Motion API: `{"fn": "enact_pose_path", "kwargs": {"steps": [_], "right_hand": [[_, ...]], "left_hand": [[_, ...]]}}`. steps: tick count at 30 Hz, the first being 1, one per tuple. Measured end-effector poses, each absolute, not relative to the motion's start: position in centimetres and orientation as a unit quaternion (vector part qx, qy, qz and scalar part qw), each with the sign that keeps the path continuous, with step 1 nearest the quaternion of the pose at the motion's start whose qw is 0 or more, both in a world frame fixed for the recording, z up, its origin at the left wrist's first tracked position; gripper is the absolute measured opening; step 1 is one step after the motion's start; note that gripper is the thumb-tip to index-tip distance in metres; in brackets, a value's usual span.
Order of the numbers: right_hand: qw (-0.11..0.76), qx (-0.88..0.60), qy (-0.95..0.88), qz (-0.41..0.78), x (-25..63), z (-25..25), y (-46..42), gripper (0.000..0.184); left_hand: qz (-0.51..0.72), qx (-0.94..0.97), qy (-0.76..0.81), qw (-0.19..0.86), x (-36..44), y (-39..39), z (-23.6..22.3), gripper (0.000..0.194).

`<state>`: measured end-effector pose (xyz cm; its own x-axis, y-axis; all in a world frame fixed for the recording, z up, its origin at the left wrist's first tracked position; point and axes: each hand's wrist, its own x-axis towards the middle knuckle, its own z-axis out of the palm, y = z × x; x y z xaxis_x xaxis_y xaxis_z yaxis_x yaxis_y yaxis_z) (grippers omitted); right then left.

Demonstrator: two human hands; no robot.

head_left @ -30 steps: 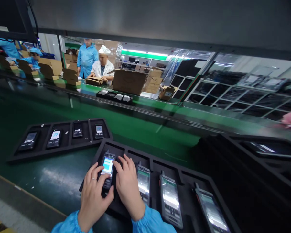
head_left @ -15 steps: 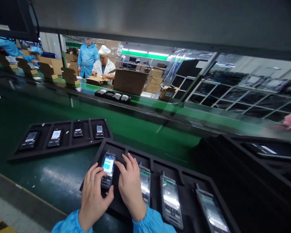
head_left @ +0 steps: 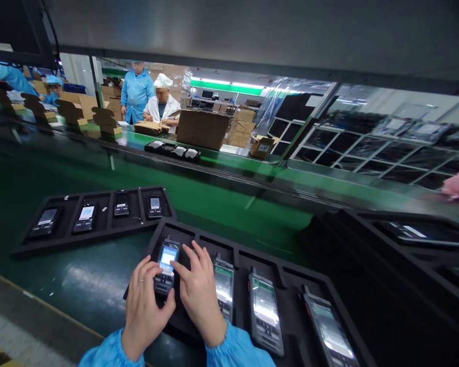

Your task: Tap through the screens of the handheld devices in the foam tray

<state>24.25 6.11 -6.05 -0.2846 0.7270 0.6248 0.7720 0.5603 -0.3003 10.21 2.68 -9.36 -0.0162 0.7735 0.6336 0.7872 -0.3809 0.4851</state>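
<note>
Step in hand, from where I sit: working the screen [head_left: 167, 255] of a lit phone [head_left: 164, 282], by my read a touch input, with the left hand [head_left: 142, 308] bracing and the right hand [head_left: 199, 293] pointing. Phone lies in the leftmost compartment of the near tray [head_left: 290, 278], face up, antenna end away from the wearer, between the two hands and just beyond the left palm. Left hand is half curled about it: fingertips over the left edge and lower part of the screen, thumb by the lower right corner. Right hand comes in from the right, fingers spread, nothing gripped, index tip at the right side of the screen. At this angle I can't tell whether the left is pinching or only resting, or whether that index really touches the glass. Next move, I'd judge, calls for a steady phone and a clean fingertip on the screen, left fingers clear of what needs reading. Other phones [head_left: 265, 311] sit one to a compartment right of the hands, the nearest partly behind the right hand. Far tray [head_left: 111, 219] with four smaller phones [head_left: 85, 218] lies on the green bench [head_left: 95, 290], up and left; black stack [head_left: 340, 285] at right, well apart from both hands.
</note>
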Motion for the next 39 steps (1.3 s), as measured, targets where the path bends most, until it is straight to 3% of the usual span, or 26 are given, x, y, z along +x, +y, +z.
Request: {"fn": "enact_pose_path", "kwargs": {"steps": [12, 16, 19, 21, 23, 26, 31, 34, 39], "right_hand": [[0.444, -0.453, -0.772, -0.049, 25.5, -5.4, 5.7, 0.043], [0.456, -0.491, -0.737, -0.092, 31.4, -5.0, 2.5, 0.037], [0.46, -0.613, -0.625, -0.15, 39.5, -6.0, -1.4, 0.031], [0.45, -0.731, -0.5, -0.116, 45.0, -7.0, -4.1, 0.046], [0.449, -0.814, -0.367, 0.037, 49.0, -7.8, -6.2, 0.062], [0.488, -0.806, -0.266, 0.205, 51.5, -8.6, -7.8, 0.081], [0.452, -0.826, -0.235, 0.242, 50.1, -9.4, -8.6, 0.097], [0.479, -0.803, -0.292, 0.201, 48.8, -10.4, -10.0, 0.088], [0.469, -0.735, -0.489, 0.025, 47.1, -11.5, -12.2, 0.043]], "left_hand": [[-0.37, -0.727, -0.577, 0.045, 10.2, 2.8, -9.5, 0.046], [-0.374, -0.725, -0.576, 0.055, 10.0, 2.9, -9.7, 0.048], [-0.408, -0.713, -0.568, 0.046, 9.7, 3.0, -9.5, 0.048], [-0.452, -0.686, -0.569, 0.021, 9.9, 3.0, -9.2, 0.043], [-0.499, -0.655, -0.568, 0.0, 10.7, 2.9, -8.7, 0.036], [-0.53, -0.658, -0.535, -0.032, 13.6, 1.9, -7.9, 0.03], [-0.438, -0.767, -0.451, -0.13, 20.8, -1.6, -6.9, 0.031], [-0.397, -0.808, -0.41, -0.143, 23.9, -3.0, -6.9, 0.031], [-0.428, -0.813, -0.386, -0.078, 25.8, -3.1, -7.9, 0.021]]}}
